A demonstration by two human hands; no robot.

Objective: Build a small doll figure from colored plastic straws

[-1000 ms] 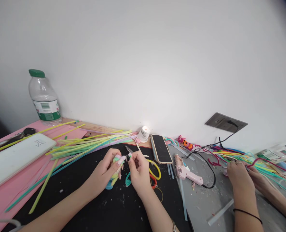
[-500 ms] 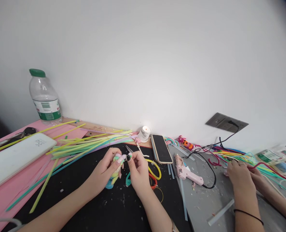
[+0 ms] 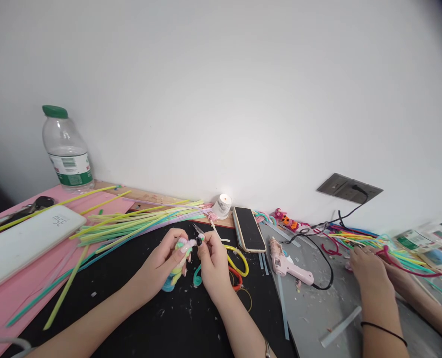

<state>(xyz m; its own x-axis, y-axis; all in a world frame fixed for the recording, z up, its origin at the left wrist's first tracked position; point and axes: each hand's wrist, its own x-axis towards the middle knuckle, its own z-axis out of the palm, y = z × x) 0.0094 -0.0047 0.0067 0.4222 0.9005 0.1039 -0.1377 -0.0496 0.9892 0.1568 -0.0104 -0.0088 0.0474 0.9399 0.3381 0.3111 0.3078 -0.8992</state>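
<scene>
My left hand (image 3: 165,264) is closed around a small fuzzy pipe-cleaner figure (image 3: 177,270) in pastel pink, green, yellow and blue. My right hand (image 3: 215,266), its thumb and fingers pinched, grips the figure's upper right end close to the left fingertips. Most of the figure is hidden by the left fingers. A pointed metal tip (image 3: 197,228) shows just behind my right hand; I cannot tell whether the hand touches it. Beside that hand lie a yellow loop (image 3: 242,258) and an orange-red loop (image 3: 238,282). A curled teal pipe cleaner (image 3: 197,278) lies between the hands.
Loose pipe cleaners (image 3: 131,226) and a white power bank (image 3: 27,243) lie left, near a bottle (image 3: 69,154). A paper cup (image 3: 222,206), a phone (image 3: 249,228) and a corded pink glue gun (image 3: 290,268) are ahead and right. A co-worker's hands (image 3: 370,268) work at far right.
My hands keep nearly the same pose on the figure, with only slight finger movement. The co-worker's dark red pipe cleaner has shifted and now bends lower. The view has moved very slightly.
</scene>
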